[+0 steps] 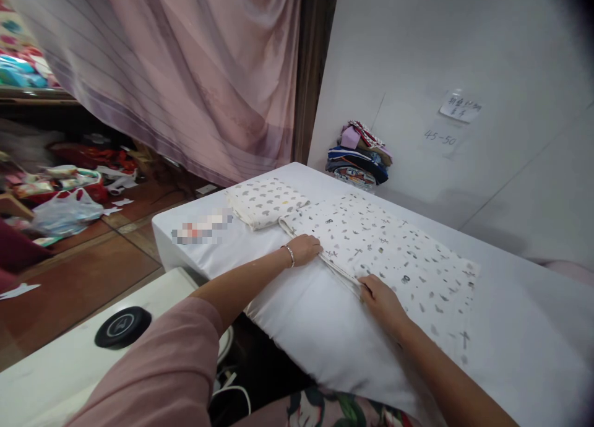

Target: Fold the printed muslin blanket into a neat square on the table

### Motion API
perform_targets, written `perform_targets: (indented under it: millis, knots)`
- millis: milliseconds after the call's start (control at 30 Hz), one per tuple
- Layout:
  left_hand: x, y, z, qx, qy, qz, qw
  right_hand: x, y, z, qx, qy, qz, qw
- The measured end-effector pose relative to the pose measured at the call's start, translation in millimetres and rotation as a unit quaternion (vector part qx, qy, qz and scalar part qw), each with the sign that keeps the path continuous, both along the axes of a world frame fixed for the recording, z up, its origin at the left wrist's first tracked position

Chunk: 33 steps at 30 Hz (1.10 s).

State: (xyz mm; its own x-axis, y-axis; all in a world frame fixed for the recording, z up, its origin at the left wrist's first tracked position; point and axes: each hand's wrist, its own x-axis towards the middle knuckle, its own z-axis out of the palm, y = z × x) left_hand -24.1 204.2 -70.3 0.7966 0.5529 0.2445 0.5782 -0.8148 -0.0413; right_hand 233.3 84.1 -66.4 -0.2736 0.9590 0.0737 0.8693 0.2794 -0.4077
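A white cloth with small grey prints (394, 247) lies spread and folded over on the white-covered table (520, 328). Its near edge is pinched by my left hand (305, 250), which has a bracelet at the wrist. Farther right along that same edge, the fingers of my right hand (378, 297) are closed on the fabric. Just beyond my left hand is a folded white cloth with a grey scallop-like pattern (266, 201), touching or overlapping the printed cloth's left end. A blurred-out item (202, 226) lies left of it.
A stack of folded fabrics (358, 155) stands against the wall behind the table. A pink curtain (223, 74) hangs at the back left. At the lower left, a round black object (123, 327) sits on a white surface. Plastic bags (67, 211) and scraps lie on the tiled floor.
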Motion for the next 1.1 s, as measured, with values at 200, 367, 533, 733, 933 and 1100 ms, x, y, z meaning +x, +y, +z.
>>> perform_targets:
  millis: [200,367,533,733,933,1100]
  knots:
    - [5,15,16.9,-0.058,0.03,0.035,0.997,-2,-1,16.0,0.046,-0.039,-0.019,0.998]
    - [9,28,27.5,-0.092,0.054,0.047,0.993,0,0,19.9,0.054,-0.072,-0.012,0.996]
    - [14,27,23.3,0.001,0.026,0.029,0.999,-5,-1,20.3,0.083,-0.136,-0.032,0.987]
    - [7,11,-9.7,0.061,0.026,-0.01,0.998,-16,-6,2.5,0.034,-0.238,0.019,0.97]
    - [0,5,-8.8,0.027,0.021,0.0,0.999,-19,-11,3.3,0.03,-0.248,0.044,0.967]
    - [-9,-1,-1.4,0.008,-0.008,-0.026,1.0,-18,-14,7.9,0.023,-0.244,0.052,0.968]
